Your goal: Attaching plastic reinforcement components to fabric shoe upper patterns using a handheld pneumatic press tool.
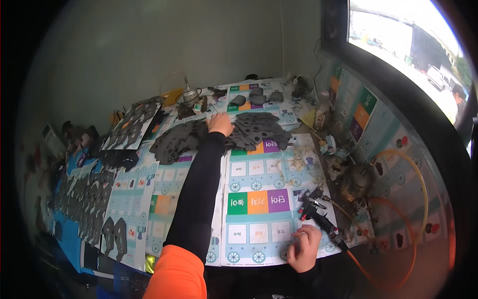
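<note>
A pile of dark grey flat pieces with round holes (pixel 261 128) lies across the middle of the table. My left arm stretches forward to it, and my left hand (pixel 220 123) rests on the pile's top with its fingers apart. Whether a fingertip hooks a piece is too small to tell. My right hand (pixel 303 249) lies at the table's front edge, loosely curled with a gap between thumb and fingers and nothing visible in it. Just beyond it sits a black spray gun with red parts (pixel 318 214), apart from the fingers.
Printed sheets (pixel 256 219) cover the table. More grey cut pieces lie on a board (pixel 132 124) and along the left side (pixel 89 209). Several grey rounded lumps (pixel 256 94) and a metal pot (pixel 189 94) stand at the back. Orange hose (pixel 368 276) hangs at the right, below a window.
</note>
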The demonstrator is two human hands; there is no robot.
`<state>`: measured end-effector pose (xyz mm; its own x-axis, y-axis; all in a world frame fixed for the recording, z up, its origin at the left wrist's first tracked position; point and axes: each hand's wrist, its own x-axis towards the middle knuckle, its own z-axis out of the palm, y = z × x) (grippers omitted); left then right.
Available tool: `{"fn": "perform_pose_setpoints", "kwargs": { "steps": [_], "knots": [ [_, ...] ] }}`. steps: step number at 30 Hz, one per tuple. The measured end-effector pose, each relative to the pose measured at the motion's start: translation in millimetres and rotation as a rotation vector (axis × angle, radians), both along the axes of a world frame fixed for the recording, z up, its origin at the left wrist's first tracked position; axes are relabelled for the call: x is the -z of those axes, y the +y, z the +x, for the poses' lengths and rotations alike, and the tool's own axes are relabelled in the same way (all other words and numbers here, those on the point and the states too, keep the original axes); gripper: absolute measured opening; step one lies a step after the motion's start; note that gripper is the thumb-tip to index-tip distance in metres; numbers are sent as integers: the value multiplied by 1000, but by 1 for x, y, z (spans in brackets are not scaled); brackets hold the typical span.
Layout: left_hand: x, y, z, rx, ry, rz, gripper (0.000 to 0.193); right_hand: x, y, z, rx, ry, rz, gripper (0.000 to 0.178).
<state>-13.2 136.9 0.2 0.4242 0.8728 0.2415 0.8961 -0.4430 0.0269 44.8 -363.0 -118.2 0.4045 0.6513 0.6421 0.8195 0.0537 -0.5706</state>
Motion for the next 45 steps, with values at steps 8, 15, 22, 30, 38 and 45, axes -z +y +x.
{"fn": "perform_pose_setpoints", "kwargs": {
  "steps": [8, 15, 22, 30, 38, 45],
  "knots": [
    [42, 43, 16, 203, 289, 127, 22, -4, -1, 9, 9, 20, 16, 35],
    [-6, 0, -1, 490, 609, 643, 15, -8, 2, 9, -5, 28, 24, 33],
    [-94, -65, -44, 722, 380, 1157, 18, -7, 0, 5, -16, 17, 41, 32],
    [-157, -179, -93, 914, -390, 587, 25, -60, -10, 11, -48, 93, 194, 34],
    [-129, -259, -92, 1163, -654, -74, 25, -129, 76, 25, -1027, 1581, 89, 43],
    [7, -101, -147, 159, -379, -231, 86, -128, 46, 10, -556, 1245, 286, 20]
  ]
}}
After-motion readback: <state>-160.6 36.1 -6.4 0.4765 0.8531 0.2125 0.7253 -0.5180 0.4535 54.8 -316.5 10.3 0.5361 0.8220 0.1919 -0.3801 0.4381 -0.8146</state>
